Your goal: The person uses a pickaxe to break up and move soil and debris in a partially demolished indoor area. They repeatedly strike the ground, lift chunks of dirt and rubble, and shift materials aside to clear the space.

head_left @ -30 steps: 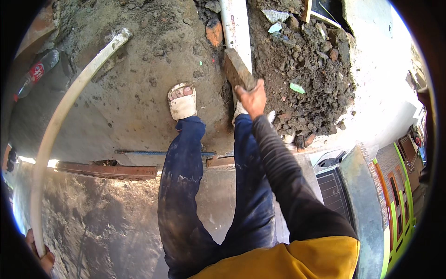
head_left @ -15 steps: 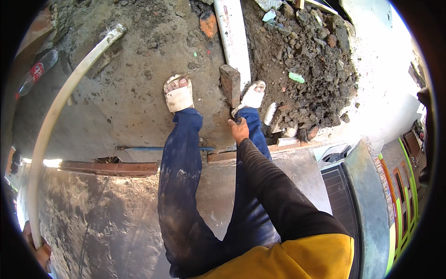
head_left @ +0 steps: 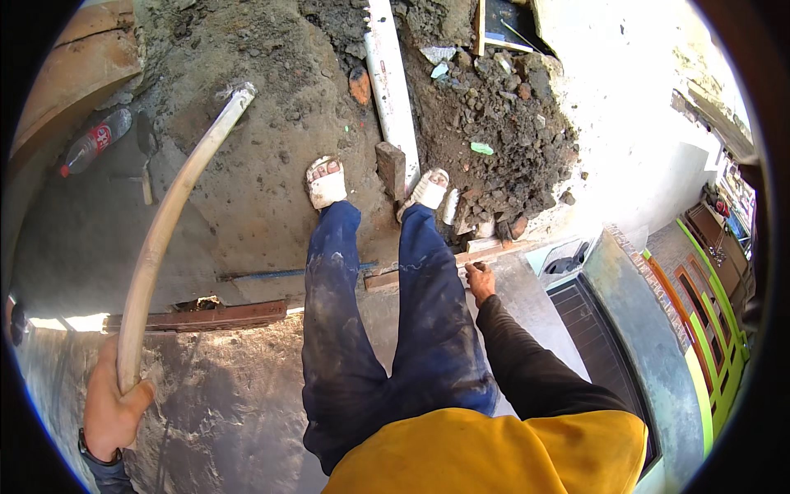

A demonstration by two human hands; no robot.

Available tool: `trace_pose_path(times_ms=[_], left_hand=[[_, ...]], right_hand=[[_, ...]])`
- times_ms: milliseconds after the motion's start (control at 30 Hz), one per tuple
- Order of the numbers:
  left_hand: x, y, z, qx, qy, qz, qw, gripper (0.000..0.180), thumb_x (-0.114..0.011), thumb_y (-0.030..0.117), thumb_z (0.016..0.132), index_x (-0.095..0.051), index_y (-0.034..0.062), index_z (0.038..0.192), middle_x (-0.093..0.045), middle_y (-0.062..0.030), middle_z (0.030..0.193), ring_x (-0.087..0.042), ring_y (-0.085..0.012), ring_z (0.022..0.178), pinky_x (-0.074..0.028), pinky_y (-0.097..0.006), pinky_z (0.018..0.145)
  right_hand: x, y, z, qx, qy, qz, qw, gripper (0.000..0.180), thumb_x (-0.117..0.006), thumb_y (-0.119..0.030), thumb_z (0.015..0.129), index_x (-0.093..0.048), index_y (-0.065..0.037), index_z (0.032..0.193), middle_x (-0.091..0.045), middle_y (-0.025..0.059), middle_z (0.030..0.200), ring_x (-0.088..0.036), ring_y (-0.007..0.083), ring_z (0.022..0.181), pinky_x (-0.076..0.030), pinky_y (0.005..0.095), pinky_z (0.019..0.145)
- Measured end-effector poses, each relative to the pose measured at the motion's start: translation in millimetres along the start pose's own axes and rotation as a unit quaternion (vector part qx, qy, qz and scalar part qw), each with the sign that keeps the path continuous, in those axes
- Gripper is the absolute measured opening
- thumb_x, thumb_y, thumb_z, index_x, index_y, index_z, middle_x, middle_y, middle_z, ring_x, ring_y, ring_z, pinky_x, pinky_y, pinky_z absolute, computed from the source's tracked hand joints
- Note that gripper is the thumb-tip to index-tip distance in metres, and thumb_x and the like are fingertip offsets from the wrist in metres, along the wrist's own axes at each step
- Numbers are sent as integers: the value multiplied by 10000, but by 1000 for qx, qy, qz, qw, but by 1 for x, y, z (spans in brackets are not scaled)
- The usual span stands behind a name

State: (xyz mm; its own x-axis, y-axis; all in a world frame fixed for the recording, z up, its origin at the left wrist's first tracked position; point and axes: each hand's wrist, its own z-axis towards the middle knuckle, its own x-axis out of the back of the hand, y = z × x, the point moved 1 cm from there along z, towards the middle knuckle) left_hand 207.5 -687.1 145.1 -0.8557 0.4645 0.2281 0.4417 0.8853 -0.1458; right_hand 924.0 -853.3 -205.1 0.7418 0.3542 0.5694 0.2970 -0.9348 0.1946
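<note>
My left hand (head_left: 115,403), with a dark band at the wrist, is closed round the near end of a long pale wooden handle (head_left: 158,239). The handle slants up and away to a dirt-smeared far end over the ground. My right hand (head_left: 480,282) hangs beside my right leg, fingers loosely bent, with nothing visible in it. Ahead of it, a rough brown block (head_left: 391,169) stands against a white pipe (head_left: 393,82) that lies in the soil. My right sandal (head_left: 428,189) is close beside the block, and my left sandal (head_left: 327,185) stands on the dirt.
A heap of dark soil and rubble (head_left: 510,140) lies right of the pipe. At left are a plastic bottle (head_left: 97,142) and a small trowel-like tool (head_left: 146,152). A blue bar (head_left: 280,272) and wooden boards (head_left: 206,317) line the ground's near edge. An orange lump (head_left: 360,85) sits by the pipe.
My right hand has drawn back from beside the block toward my right leg. My left hand and the wooden handle have come further into view from the left edge. The view has shifted.
</note>
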Motion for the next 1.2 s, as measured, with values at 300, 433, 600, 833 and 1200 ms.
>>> trace_pose_path(times_ms=[300,433,600,833,1200], left_hand=[[4,-1,1,-3,-11,6,1000,664,-667,54,811,-478,-35,1442,-578,-122,978,-573,-178,711,-496,-321,645],[-3,5,0,-1,0,8,1000,658,-673,62,817,-481,-31,1439,-596,-134,977,-585,-186,691,-503,-332,638],[-7,9,-5,26,-9,25,999,651,-681,71,824,-485,-27,1437,-618,-148,974,-600,-197,666,-512,-346,629],[-26,-6,-9,7,33,27,999,652,-698,106,826,-481,-29,1426,-622,-125,925,-587,-172,609,-495,-338,574],[-11,-10,-12,-56,-8,27,998,671,-714,139,834,-494,-62,1435,-650,-150,972,-640,-193,683,-524,-328,602]], right_hand=[[-51,-58,7,232,8,-105,967,596,-724,-427,926,-649,54,1270,-721,240,1166,-684,332,1095,-518,393,954],[-67,-92,-7,310,-7,-117,944,640,-710,-492,922,-661,57,1249,-714,289,1207,-678,394,1180,-494,427,1037],[-53,-69,-44,212,-14,-211,954,714,-712,-526,916,-633,64,1309,-688,301,1270,-637,423,1251,-475,442,1074],[-36,-61,1,280,-77,-99,952,644,-688,-558,926,-701,33,1182,-722,306,1150,-673,463,1134,-504,458,991],[93,-4,-74,97,-78,6,992,625,-667,-503,975,-577,-36,1380,-723,144,1013,-682,242,827,-571,416,672]])
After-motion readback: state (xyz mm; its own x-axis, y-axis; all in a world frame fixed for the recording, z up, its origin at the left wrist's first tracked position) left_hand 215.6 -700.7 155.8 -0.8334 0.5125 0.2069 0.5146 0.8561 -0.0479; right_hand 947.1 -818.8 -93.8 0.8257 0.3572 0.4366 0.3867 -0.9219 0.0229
